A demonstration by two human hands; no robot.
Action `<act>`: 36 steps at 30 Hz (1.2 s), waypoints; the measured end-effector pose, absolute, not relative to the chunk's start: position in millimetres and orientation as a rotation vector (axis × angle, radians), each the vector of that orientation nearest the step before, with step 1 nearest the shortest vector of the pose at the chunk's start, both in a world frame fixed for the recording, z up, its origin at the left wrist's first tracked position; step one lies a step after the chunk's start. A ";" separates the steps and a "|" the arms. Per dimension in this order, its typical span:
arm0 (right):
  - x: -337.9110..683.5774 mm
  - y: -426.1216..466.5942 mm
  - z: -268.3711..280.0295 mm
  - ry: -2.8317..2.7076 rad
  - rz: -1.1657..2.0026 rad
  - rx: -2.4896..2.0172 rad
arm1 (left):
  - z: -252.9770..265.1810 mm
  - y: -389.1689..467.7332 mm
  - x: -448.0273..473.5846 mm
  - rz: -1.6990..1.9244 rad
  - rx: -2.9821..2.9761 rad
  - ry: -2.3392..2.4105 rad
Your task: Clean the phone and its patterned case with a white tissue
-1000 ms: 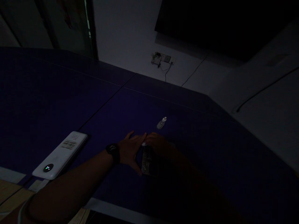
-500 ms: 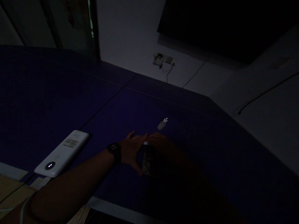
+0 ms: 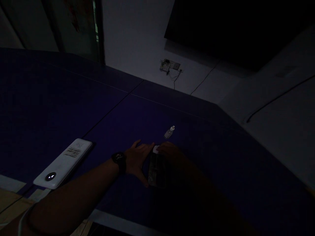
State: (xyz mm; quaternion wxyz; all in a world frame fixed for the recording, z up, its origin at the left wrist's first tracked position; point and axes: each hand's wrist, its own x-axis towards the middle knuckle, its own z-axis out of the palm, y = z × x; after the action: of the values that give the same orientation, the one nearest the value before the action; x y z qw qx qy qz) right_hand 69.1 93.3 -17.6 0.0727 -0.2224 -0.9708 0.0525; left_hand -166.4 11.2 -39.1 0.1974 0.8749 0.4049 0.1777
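A flat, dark, glossy rectangular slab (image 3: 157, 170) lies on the purple-blue desk (image 3: 128, 108), between the hands. The left hand (image 3: 137, 160) spreads along its left side, thumb by the near corner, fingers wide apart and gripping nothing. A black watch (image 3: 119, 160) circles that wrist; its lit dial is too dim to read. The fingers of the right hand (image 3: 171, 152) bend over a small white piece (image 3: 156, 149) at the slab's far end; whether they pinch or press it, I cannot tell. The handling looks under way rather than finished, though darkness hides how much of the slab has been covered and how much is left.

Left of the arm lies a long white device with rounded corners (image 3: 61, 164), bearing large characters, dark lines of print and a glowing round display, none legible. Farther off, a small clear bottle with a white cap (image 3: 169, 132) lies untouched, with no readable label.
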 end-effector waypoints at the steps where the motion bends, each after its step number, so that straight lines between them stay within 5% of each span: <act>1: 72.7 95.3 -17.0 -2.906 0.147 -0.694 | -39.5 11.1 -166.8 0.497 2.453 1.135; 36: 94.1 58.2 -14.7 -2.918 0.154 -0.674 | -37.2 10.6 -167.8 0.461 2.466 1.130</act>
State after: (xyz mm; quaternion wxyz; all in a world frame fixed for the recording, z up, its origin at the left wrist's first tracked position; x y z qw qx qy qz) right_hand 94.1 58.2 -14.7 0.0716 -0.2241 -0.9706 0.0513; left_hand -167.8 10.6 -37.2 0.1938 0.8792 0.4030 0.1644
